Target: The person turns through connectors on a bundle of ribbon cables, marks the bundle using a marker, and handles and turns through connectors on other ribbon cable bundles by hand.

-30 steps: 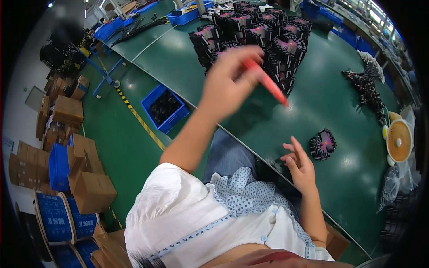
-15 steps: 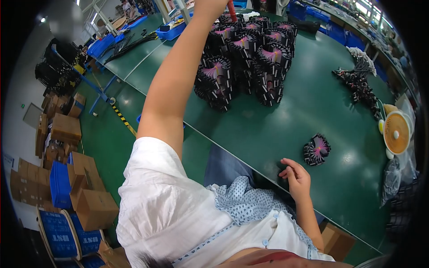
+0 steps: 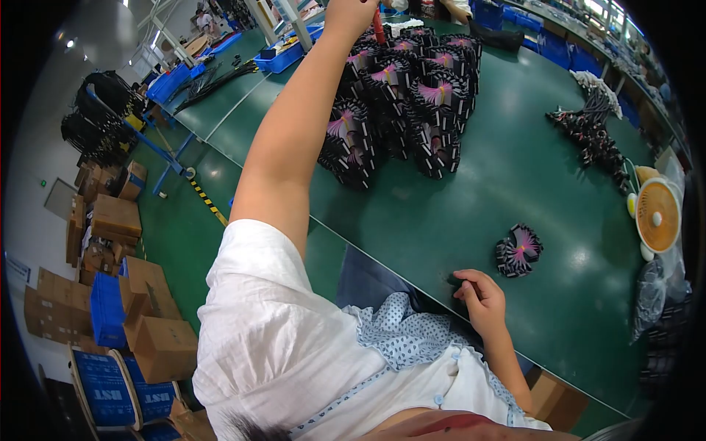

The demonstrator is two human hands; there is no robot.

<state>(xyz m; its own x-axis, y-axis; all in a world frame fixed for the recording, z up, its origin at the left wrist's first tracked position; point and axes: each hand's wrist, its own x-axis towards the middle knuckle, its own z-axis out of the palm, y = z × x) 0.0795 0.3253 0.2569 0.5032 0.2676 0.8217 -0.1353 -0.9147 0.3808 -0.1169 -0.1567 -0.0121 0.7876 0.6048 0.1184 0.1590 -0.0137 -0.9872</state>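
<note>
My left arm reaches far forward, and my left hand (image 3: pixel 351 15) is partly cut off by the top edge. Its fingers are curled at the top of a red stick-like object (image 3: pixel 379 28), which it appears to hold. Just below stand stacked bundles of black-sleeved wires (image 3: pixel 437 95) with pink and purple strands in the middle. My right hand (image 3: pixel 483 300) is by the near table edge, fingers loosely bent and apart, holding nothing visible. Beyond it, a single wire bundle (image 3: pixel 519 251) of the same kind lies on the green table (image 3: pixel 412 228), apart from the hand.
At right are a heap of dark cables with white ends (image 3: pixel 592 125) and a small orange-faced fan (image 3: pixel 657 219). Blue bins (image 3: pixel 279 57) stand at the far left of the table. Cardboard boxes (image 3: pixel 165 349) and cable reels (image 3: pixel 110 389) sit on the floor. Another person's hand shows at the top.
The view has shifted slightly. My left hand shows a little more at the top, still beside the red object. My right hand has moved slightly left and down.
</note>
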